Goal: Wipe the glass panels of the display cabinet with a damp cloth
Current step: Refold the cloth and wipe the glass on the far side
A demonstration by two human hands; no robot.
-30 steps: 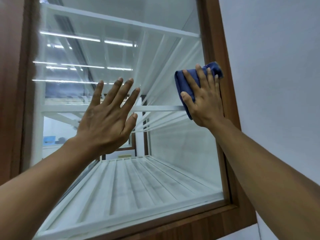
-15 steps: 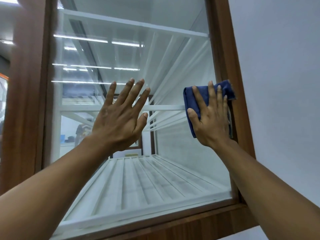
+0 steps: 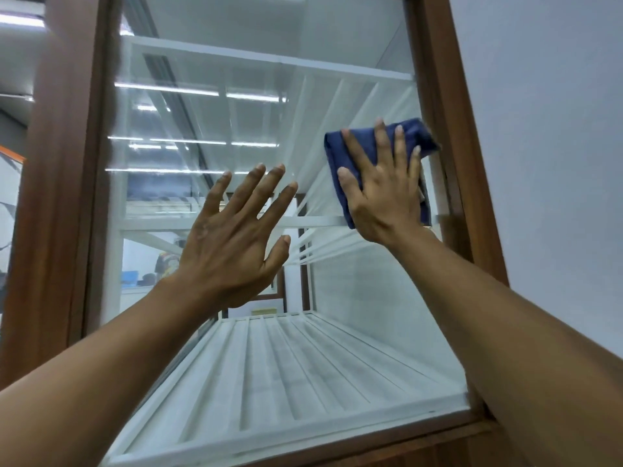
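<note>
Cloth [image 3: 335,160] has climbed the glass panel [image 3: 236,55], hard against the wooden frame [image 3: 438,79]; right hand [image 3: 384,197] flattens it, fingers spread. Left hand [image 3: 232,237] splayed, probably touching glass. Soft, limp: press mid-cloth.

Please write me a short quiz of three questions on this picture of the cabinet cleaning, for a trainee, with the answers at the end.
1. True or false: the left hand holds the blue cloth.
2. Choose one: where on the glass panel does the cloth lie?
A. beside the right wooden frame
B. along the bottom edge
C. in the top left corner
3. Short answer: what is seen behind the glass, low in the cabinet?

Key
1. False: the right hand presses it with straight, spread fingers; the left hand is bare.
2. A
3. A white slatted shelf.
</note>
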